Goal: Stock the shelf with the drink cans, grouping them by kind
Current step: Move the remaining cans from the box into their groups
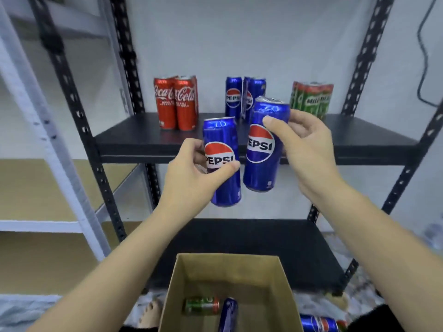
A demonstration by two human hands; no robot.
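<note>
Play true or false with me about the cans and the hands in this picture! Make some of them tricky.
1. Each hand holds a blue Pepsi can. True: the left hand grips one Pepsi can and the right hand grips another Pepsi can.

2. The red Coca-Cola cans stand at the right end of the shelf. False: they stand on the left; the green Milo cans are on the right.

3. Blue Pepsi cans on the shelf stand between the red and green groups. True.

4. The cardboard box is empty. False: a green can and a blue can lie inside it.
</note>
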